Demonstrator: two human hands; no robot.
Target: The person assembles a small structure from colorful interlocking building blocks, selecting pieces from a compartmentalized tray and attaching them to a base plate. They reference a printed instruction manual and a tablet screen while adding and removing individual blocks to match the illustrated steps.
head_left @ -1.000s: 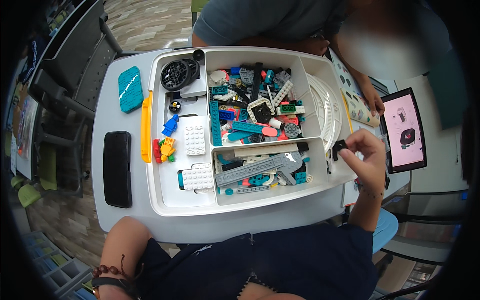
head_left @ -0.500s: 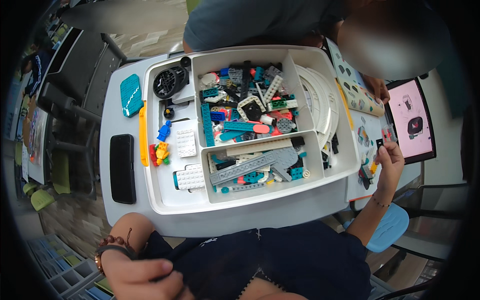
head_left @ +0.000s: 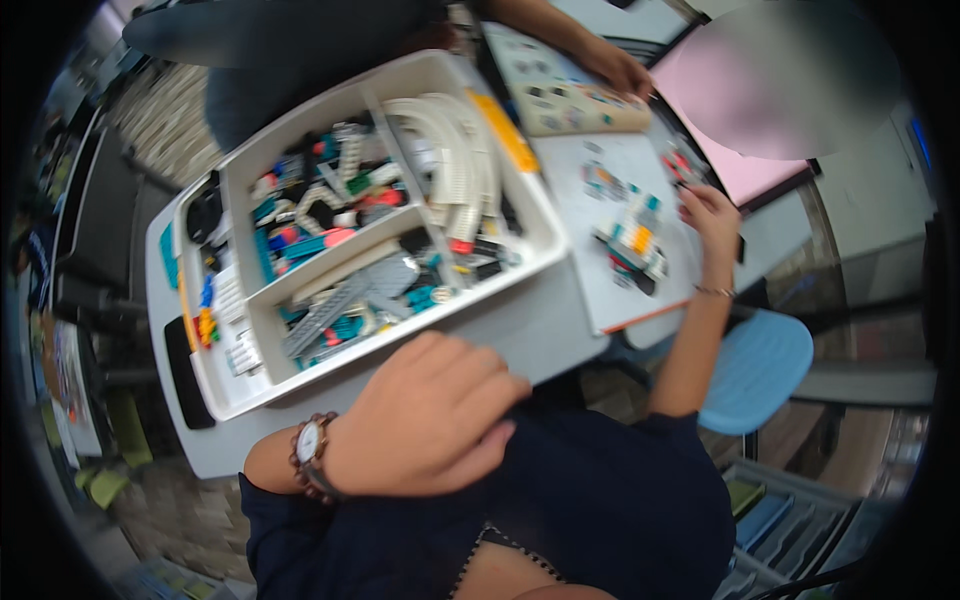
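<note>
The brick model lies left of the nearer right hand — fingers narrowed, anything held too blurred to tell.

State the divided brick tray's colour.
The divided brick tray is white, showing best in the head view.

Forms a grey tabletop; bears a divided white tray, black phone near left, teal slab far left, open booklet right.

A phone is lying on the table at left; a blue chair is standing at right, trays showing below it.
</note>
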